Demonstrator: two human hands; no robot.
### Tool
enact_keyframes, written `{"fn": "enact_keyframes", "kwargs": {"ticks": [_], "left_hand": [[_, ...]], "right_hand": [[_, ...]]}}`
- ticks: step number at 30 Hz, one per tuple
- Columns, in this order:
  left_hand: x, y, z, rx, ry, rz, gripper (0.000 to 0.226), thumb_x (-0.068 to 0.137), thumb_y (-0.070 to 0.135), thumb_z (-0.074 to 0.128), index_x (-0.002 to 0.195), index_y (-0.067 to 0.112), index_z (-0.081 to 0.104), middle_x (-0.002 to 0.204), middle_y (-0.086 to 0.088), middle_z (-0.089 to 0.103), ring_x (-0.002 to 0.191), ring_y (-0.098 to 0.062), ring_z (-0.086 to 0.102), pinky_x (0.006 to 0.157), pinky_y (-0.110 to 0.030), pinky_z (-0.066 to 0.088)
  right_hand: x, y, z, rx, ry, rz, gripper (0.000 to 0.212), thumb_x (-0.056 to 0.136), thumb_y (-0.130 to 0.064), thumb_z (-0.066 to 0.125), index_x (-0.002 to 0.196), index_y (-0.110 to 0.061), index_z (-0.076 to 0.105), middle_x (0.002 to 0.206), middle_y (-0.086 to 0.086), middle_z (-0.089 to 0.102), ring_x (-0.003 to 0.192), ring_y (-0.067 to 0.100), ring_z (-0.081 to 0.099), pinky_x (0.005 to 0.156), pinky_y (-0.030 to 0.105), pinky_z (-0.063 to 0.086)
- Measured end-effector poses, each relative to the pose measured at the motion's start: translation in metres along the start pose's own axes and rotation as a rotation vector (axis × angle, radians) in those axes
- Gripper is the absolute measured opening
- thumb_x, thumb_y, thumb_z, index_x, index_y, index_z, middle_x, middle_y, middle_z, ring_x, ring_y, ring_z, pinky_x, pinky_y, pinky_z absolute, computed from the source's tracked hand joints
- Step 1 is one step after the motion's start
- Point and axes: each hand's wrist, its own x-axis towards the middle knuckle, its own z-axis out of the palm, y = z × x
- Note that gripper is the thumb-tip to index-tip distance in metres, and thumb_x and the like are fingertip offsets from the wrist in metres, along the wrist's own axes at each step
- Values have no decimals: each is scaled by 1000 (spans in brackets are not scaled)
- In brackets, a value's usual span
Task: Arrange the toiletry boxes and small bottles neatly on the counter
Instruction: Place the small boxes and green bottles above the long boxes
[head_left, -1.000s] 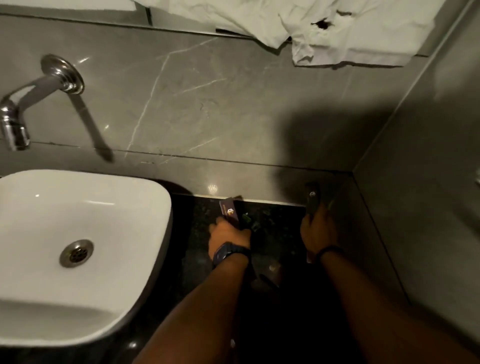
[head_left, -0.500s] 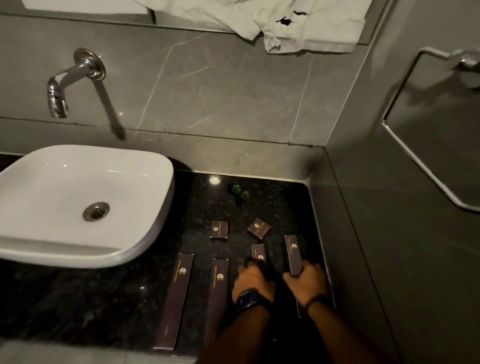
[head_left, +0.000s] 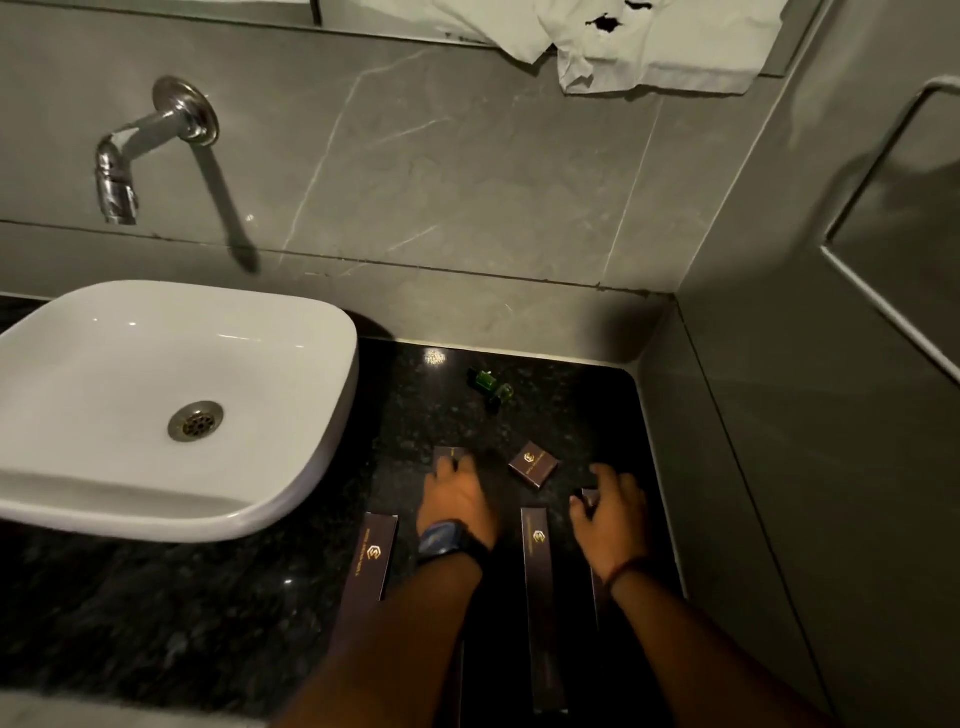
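Observation:
Dark brown toiletry boxes with gold logos lie on the black counter. My left hand rests its fingertips on a small square box. A second small square box lies tilted between my hands, untouched. My right hand curls over the far end of a long box by the right wall. Another long box lies between my forearms, and one more long box lies left of my left arm. Two small green bottles lie near the back wall.
A white basin overhangs the counter at the left, under a chrome wall tap. Grey tiled walls close the back and right side. A metal towel ring hangs on the right wall. White cloth drapes above.
My left hand has moved forward and left onto the small square box. My right hand has slid forward along the rightmost long box. The camera has come closer.

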Motion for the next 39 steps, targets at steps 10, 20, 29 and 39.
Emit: {"fn": "enact_keyframes", "kwargs": {"ticks": [10,20,29,39], "left_hand": [[83,-27,-21,209,-215,-122,92,64,62,70,137,15,40,138,-12,41,126,-37,42,100,-48,42],[104,-43,-32,422,-304,54,54,82,41,66,127,15,52,135,-12,49,124,-37,46,101,-47,40],[91,-68,-50,579,-337,161,45,92,25,52,134,11,46,137,-15,46,127,-37,44,102,-44,40],[121,-33,-52,396,-235,197,71,73,36,73,134,17,44,135,-15,42,123,-39,45,103,-46,43]], "right_hand": [[95,-53,19,-504,-516,-454,68,79,-6,64,137,-35,42,141,11,36,127,36,44,109,41,40],[94,-82,43,-254,-535,-348,35,71,-26,71,103,-19,60,116,9,50,107,27,51,94,30,47],[54,-113,69,-198,-638,-399,44,73,-27,70,114,-17,55,126,11,41,113,34,52,102,37,45],[90,-94,27,43,-147,-202,43,76,-36,72,113,-16,61,114,13,56,105,31,59,92,36,51]]}}
